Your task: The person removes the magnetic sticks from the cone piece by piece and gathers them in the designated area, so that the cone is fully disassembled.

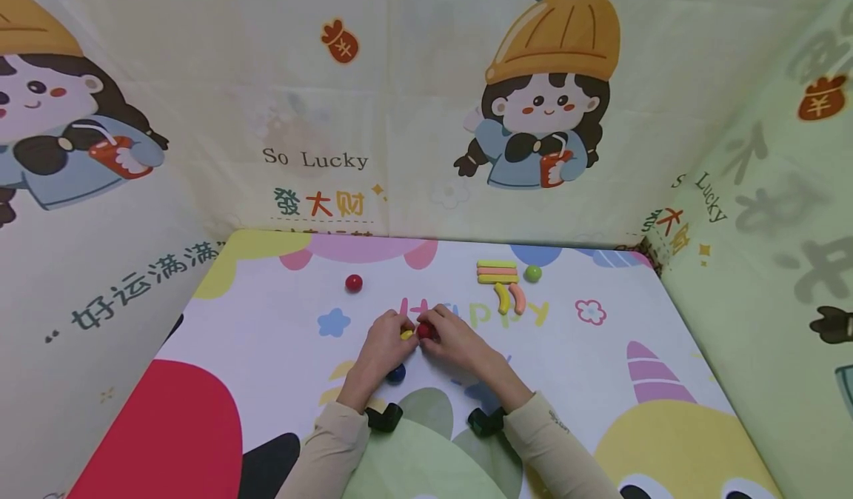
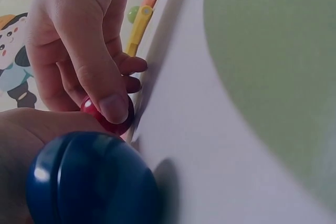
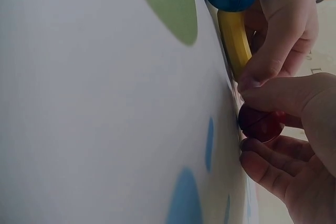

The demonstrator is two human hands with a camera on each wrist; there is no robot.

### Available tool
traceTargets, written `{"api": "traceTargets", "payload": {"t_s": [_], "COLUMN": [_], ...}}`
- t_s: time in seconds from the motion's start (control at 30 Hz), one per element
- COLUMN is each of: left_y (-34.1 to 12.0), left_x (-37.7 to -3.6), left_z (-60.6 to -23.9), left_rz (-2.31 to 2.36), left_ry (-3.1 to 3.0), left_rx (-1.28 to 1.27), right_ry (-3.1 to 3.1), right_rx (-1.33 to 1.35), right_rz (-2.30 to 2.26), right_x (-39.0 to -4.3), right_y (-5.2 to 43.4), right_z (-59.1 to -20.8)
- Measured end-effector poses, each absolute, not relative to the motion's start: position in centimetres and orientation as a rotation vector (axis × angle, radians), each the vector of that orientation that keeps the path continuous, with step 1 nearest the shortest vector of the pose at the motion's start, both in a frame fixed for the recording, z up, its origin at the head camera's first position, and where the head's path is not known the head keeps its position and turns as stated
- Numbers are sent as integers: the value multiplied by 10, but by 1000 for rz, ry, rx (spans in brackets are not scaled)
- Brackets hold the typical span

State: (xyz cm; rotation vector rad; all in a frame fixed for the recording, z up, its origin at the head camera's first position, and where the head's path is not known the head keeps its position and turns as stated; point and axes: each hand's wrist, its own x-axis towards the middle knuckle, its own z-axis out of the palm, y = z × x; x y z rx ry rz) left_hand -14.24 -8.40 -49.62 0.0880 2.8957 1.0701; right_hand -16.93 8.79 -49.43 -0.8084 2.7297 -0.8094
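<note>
**Red ball and yellow stick being joined at mid-table**

Red ball [image 1: 424, 330] is sitting at the middle of the table [image 1: 280, 380], pinched between thumb and curled fingers of the right hand [image 1: 455, 340]. Left hand [image 1: 383, 347] is closing its fingertips on a short yellow stick [image 1: 406, 334] just left of the ball, the stick's end touching or almost touching it; I cannot tell which. Judging by this, the step in hand is joining stick to ball. The next move is probably calling for lining the stick's tip up with the ball and pushing the two together while both hands are keeping their pinch.

Looks: the ball is glossy dark red, round, with a thin seam around it in the right wrist view [image 3: 261, 123]. The stick is smooth, plain yellow, rounded and slightly bowed [image 3: 234, 39].

A blue ball [image 1: 396, 373] is lying under the left wrist, near side, not held. Farther off, a second red ball [image 1: 354, 283] is resting to the left. A stack of coloured sticks [image 1: 497, 272], two loose curved sticks [image 1: 509, 298] and a green ball [image 1: 532, 273] are lying to the far right.
</note>
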Motion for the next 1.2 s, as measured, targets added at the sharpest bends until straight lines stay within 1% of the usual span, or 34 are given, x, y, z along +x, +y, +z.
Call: {"api": "traceTargets", "payload": {"t_s": [0.43,1.03,1.2], "left_y": [-83,-81,-81], "left_x": [-142,-139,-138], "left_z": [-498,-499,-498], "left_rz": [1066,1082,1099], "left_ry": [2877,2891,2890], "left_rx": [59,39,49], "right_ry": [2775,2864,2895], "right_rx": [-737,-533,-520], "right_rz": [-793,-833,-822], "right_x": [-172,-191,-194], "right_y": [99,127,134], "right_z": [-491,-488,-489]}}
